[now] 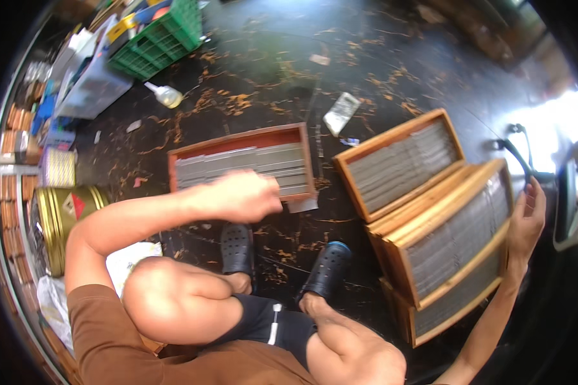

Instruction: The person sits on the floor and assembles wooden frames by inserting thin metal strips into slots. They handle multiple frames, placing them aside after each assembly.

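"Where's the left hand?"

"Over the near edge of the red-brown tray on the dark floor — fingers curled down onto the grey metal strips packed inside. Blurred, so I cannot tell whether it grips one."

"And the right hand?"

"Out at the far side, fingers loosely open, resting against the edge of the top wooden tray in a stack — nothing held. Another wooden tray of strips lies just beside that stack."

"Anything else?"

"Black clogs between the trays, a green crate farther off."
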